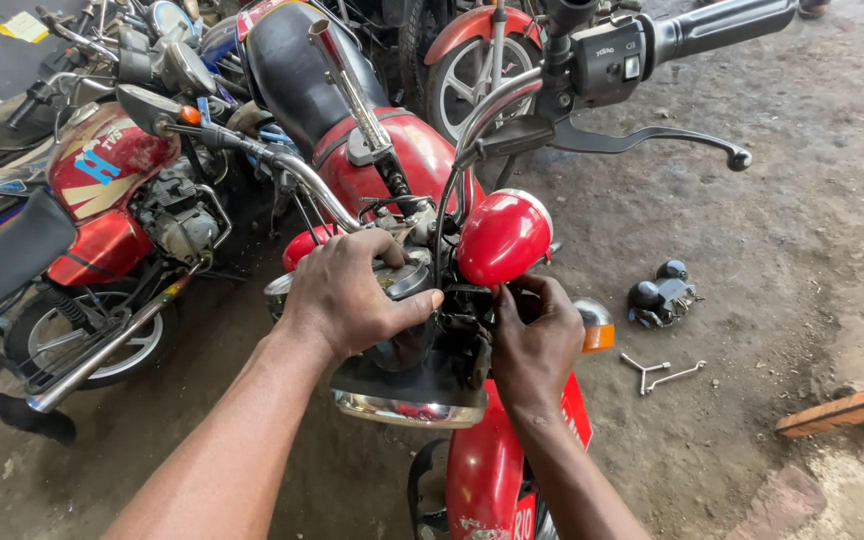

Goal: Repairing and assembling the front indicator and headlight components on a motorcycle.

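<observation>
The left hand [347, 292] grips the round gauge [402, 278] at the red motorcycle's [392, 150] front; the right hand [535, 335] pinches fittings under the red headlight shell [502, 238]. The gauge looks rigid, its glass fragile; best held by the rim.

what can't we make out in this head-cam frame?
All in the head view:
- Right hand fingertips: tucked behind the red headlight shell; what they touch or hold is hidden.
- Instrument dial: mostly covered by the left hand.
- Front wheel: cut off by the bottom edge.
- Black part on the ground: too small to identify.
</observation>
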